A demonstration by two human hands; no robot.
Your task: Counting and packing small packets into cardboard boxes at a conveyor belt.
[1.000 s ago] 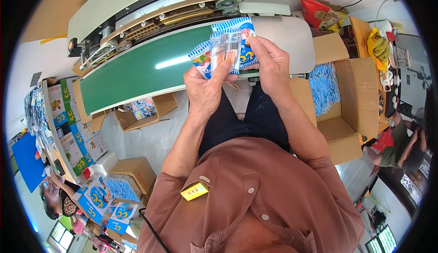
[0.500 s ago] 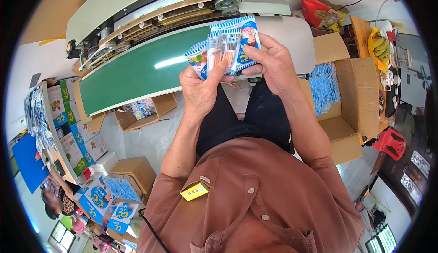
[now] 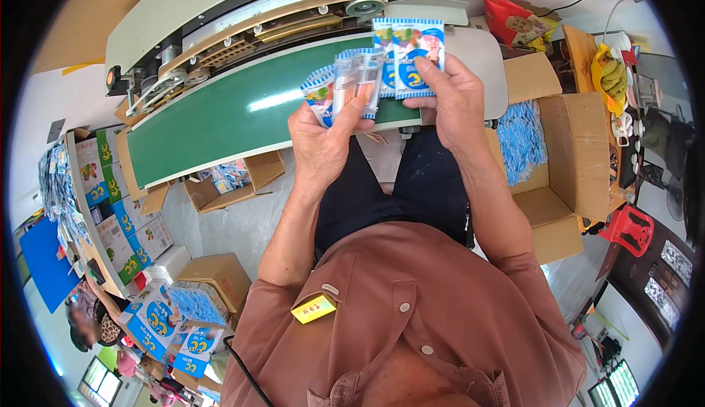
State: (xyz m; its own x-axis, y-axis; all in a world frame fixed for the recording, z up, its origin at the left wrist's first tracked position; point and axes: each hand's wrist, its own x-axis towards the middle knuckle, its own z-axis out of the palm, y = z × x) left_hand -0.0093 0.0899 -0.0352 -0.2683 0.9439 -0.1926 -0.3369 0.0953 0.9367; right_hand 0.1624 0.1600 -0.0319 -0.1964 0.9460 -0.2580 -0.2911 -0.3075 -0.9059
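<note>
Green belt [image 3: 213,124] — room left of packets [image 3: 405,51]

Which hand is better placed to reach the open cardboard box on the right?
Probably the right hand: it is nearer the box, though it holds packets. The left hand, holding other packets, is farther away.

Bright light glares white on the green surface [image 3: 228,122], the see-through packet [image 3: 355,80] blurs slightly, and outer edges curve.

Printed txt [image 3: 411,80] on blue-wht pkts [image 3: 407,53]
</note>
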